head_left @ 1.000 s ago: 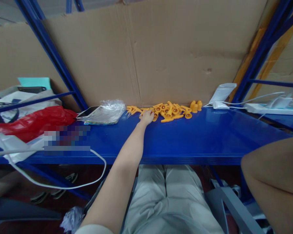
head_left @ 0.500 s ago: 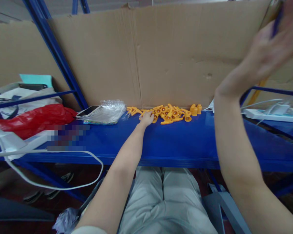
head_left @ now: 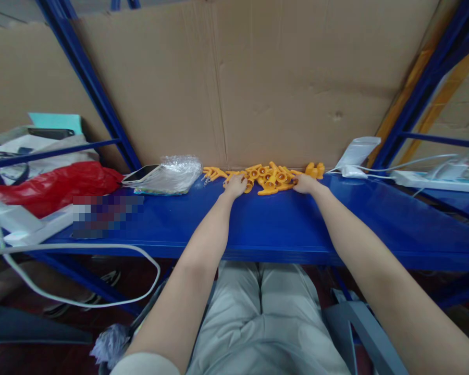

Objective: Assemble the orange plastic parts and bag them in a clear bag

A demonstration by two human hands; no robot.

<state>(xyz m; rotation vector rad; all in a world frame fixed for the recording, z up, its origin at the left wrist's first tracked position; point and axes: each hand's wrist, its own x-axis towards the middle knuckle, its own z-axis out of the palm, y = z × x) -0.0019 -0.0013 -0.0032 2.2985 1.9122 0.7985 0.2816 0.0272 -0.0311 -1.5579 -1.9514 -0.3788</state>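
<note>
A loose pile of yellow-orange plastic pieces (head_left: 271, 179) lies along the back of the blue shelf, several with round cup-like ends with dark centres. At the pile's left side, my left hand (head_left: 235, 185) has its fingers curled over one of the yellow pieces. My right hand (head_left: 306, 184) reaches the pile's right end, its thumb and fingers closed about another such piece. Two stubby yellow pieces (head_left: 315, 170) stand just behind my right hand. Small silvery springs or screws (head_left: 207, 180) lie by the left end; their exact kind is too small to tell.
The blue shelf (head_left: 273, 224) backs onto a cardboard sheet (head_left: 281, 94). Left of the pile are clear plastic packaging (head_left: 182, 169), a phone (head_left: 143, 174) and a red bag (head_left: 74, 185). A white cable (head_left: 148, 250) loops over the front edge. A white power strip (head_left: 437, 181) lies right.
My right hand has come down from the raised upper right onto the right end of the yellow pile. My left hand has stayed at the pile's left side.
</note>
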